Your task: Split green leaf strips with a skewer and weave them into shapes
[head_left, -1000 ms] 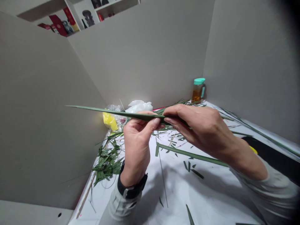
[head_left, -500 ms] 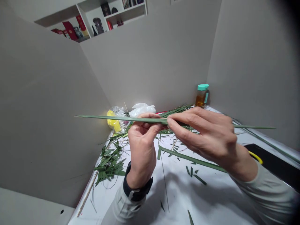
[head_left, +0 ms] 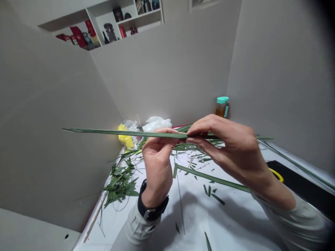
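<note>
A long, narrow green leaf strip stretches sideways above the table, with a pointed tip at its left end. My left hand is closed on it near the middle, thumb below and fingers curled behind. Just to the right, my right hand pinches the same strip between thumb and fingertips; part of the strip passes behind that hand and comes out to the right. Below them on the table lies a folded leaf strip, bent at its left end, its right end hidden by my right forearm.
Cut leaf pieces are heaped at the left edge of the white table. Small clippings lie mid-table. Behind are a yellow object, a white plastic bag and a teal-lidded jug. A black board sits right.
The leaf strip has shifted left through my hands, its left end now reaching farther out and its right end shorter. My right hand has tightened into a pinch with raised knuckles.
</note>
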Demonstrator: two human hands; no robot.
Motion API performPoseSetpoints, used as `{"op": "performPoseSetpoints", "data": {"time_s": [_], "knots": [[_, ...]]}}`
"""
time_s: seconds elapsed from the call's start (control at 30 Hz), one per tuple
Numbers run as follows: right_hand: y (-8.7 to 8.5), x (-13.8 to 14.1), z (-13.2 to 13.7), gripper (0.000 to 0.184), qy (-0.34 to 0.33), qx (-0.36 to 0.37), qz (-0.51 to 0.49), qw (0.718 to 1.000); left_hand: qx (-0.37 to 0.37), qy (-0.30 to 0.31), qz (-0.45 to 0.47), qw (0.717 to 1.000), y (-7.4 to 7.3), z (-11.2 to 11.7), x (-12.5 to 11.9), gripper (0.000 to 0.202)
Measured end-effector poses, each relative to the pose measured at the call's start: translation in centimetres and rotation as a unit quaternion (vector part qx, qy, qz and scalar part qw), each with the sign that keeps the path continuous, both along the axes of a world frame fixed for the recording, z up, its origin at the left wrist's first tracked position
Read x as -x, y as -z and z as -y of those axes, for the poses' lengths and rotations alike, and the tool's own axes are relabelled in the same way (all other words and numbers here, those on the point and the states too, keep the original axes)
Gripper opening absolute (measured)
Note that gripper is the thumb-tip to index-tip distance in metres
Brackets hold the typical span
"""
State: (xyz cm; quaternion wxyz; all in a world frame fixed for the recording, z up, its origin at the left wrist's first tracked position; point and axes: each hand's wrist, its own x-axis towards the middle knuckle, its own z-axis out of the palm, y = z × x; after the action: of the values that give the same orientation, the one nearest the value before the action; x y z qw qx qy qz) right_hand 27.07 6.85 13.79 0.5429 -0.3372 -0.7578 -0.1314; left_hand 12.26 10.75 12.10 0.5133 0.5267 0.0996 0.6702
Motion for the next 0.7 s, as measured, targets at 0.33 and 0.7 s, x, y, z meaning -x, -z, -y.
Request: {"op": "performPoseSetpoints", "data": {"time_s": [0.33,0.7], "knots": [[-1.4,-0.8,2.5,0.005,-0.059,0.232,-0.072,0.968,-0.049,0.035,-0.074,0.995,0.2,0.7,0.7,0.009],[-0.2,-0.7,5.5,0.009,-0.064,0.254,-0.023,0.965,0.007,-0.009,-0.1,0.995,2.1,6.1,1.6,0.007]]}}
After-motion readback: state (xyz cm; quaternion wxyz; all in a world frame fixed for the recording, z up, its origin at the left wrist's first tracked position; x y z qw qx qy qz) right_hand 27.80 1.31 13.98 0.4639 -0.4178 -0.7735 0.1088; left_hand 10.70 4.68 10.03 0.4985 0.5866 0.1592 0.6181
